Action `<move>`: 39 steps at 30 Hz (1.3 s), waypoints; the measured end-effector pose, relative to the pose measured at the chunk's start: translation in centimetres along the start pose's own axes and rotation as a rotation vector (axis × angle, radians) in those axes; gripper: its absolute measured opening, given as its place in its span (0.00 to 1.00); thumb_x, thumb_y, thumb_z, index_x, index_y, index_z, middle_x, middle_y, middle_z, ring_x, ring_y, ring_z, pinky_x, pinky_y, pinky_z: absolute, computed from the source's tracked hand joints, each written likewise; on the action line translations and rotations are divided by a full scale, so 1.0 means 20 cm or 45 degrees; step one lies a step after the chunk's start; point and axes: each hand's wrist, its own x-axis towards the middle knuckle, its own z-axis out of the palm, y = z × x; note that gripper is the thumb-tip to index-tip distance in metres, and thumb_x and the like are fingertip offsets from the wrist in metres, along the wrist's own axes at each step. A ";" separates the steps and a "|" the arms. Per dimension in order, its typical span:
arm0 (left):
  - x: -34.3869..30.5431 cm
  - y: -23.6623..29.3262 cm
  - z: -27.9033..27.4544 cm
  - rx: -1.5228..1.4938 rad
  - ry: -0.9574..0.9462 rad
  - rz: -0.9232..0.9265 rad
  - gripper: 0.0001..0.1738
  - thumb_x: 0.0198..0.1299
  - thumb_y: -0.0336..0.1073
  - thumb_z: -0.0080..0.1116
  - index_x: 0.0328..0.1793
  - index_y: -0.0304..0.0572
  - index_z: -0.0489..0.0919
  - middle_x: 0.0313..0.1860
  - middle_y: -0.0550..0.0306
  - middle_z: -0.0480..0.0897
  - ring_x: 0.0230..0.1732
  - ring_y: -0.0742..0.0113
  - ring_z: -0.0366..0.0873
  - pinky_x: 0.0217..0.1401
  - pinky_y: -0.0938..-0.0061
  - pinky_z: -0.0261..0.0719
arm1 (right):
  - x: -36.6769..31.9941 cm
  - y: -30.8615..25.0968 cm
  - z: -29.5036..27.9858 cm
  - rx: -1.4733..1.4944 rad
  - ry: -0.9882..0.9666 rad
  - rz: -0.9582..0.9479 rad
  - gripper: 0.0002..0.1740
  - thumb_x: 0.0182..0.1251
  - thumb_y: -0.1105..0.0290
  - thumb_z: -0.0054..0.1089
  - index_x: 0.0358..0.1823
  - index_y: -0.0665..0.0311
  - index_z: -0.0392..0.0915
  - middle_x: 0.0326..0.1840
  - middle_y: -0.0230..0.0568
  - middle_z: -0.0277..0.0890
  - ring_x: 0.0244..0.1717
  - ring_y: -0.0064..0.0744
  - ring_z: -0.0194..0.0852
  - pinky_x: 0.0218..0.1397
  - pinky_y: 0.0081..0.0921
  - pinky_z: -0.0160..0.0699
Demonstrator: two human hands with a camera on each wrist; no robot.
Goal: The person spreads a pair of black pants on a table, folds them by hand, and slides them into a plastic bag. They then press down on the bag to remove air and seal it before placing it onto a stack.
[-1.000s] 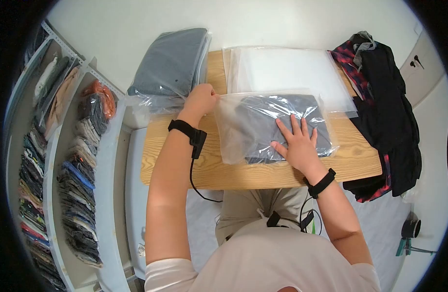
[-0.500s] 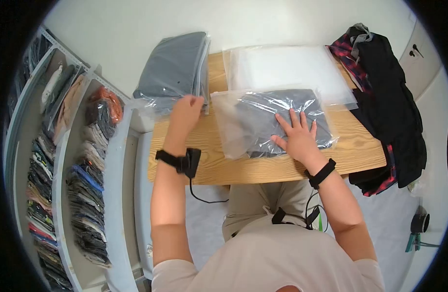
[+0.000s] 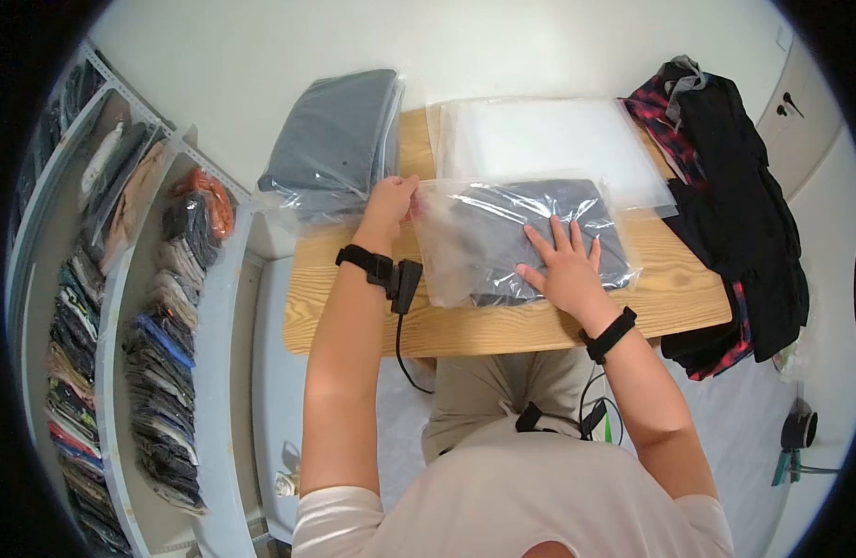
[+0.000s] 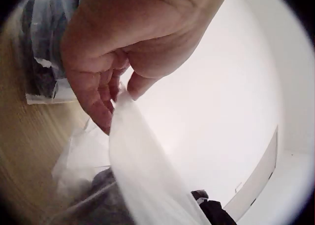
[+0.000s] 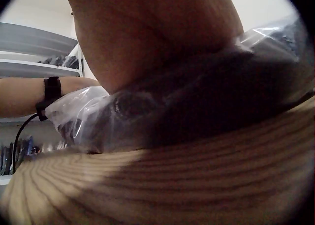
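Observation:
A clear plastic bag (image 3: pixel 442 265) with a folded dark grey garment (image 3: pixel 502 209) inside lies at the middle of the wooden table (image 3: pixel 354 321). My left hand (image 3: pixel 389 206) pinches the far left corner of the bag's open end. In the left wrist view, thumb and fingertips of that left hand (image 4: pixel 123 53) hold the lifted edge of the film (image 4: pixel 142 171). With fingers spread, my right hand (image 3: pixel 574 274) presses flat on the bagged garment. Seen low in the right wrist view, the dark bundle (image 5: pixel 197 107) sits on the wood under the palm.
Bagged grey garments (image 3: pixel 330 135) are stacked at the back left. A pile of clear bags (image 3: pixel 549 139) lies at the back, and black and red plaid clothing (image 3: pixel 744 214) hangs over the right edge. Shelves of packed clothes (image 3: pixel 158 372) stand left.
My left hand moved back off the bag's corner toward the stacked garments, then returned right and took hold of the corner. The right hand stayed pressed on the bag.

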 end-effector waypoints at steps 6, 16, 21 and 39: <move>-0.02 0.00 -0.01 0.619 0.157 0.246 0.18 0.63 0.42 0.55 0.37 0.29 0.76 0.22 0.51 0.79 0.19 0.62 0.78 0.24 0.68 0.75 | 0.01 0.01 0.02 0.030 0.000 -0.039 0.37 0.64 0.37 0.46 0.73 0.37 0.56 0.77 0.49 0.45 0.77 0.60 0.36 0.69 0.70 0.34; -0.72 -0.22 -0.06 0.072 0.073 0.349 0.20 0.69 0.44 0.49 0.51 0.32 0.77 0.43 0.56 0.81 0.48 0.70 0.76 0.53 0.77 0.70 | -0.22 0.40 -0.24 1.345 0.250 0.085 0.28 0.66 0.63 0.58 0.65 0.63 0.66 0.62 0.44 0.69 0.64 0.33 0.64 0.65 0.27 0.63; -0.84 -0.38 0.05 -0.077 -0.034 0.276 0.18 0.69 0.41 0.51 0.56 0.36 0.77 0.45 0.60 0.80 0.48 0.72 0.75 0.55 0.79 0.69 | -0.34 0.64 -0.07 1.368 0.437 0.549 0.19 0.69 0.65 0.56 0.56 0.70 0.73 0.49 0.38 0.76 0.51 0.25 0.71 0.57 0.24 0.67; -0.75 -0.52 0.06 -0.101 0.108 0.137 0.07 0.67 0.35 0.50 0.42 0.39 0.72 0.36 0.59 0.75 0.40 0.70 0.71 0.49 0.75 0.68 | -0.36 0.67 0.08 1.866 0.455 0.595 0.12 0.68 0.67 0.56 0.45 0.69 0.77 0.34 0.30 0.75 0.36 0.19 0.68 0.43 0.18 0.66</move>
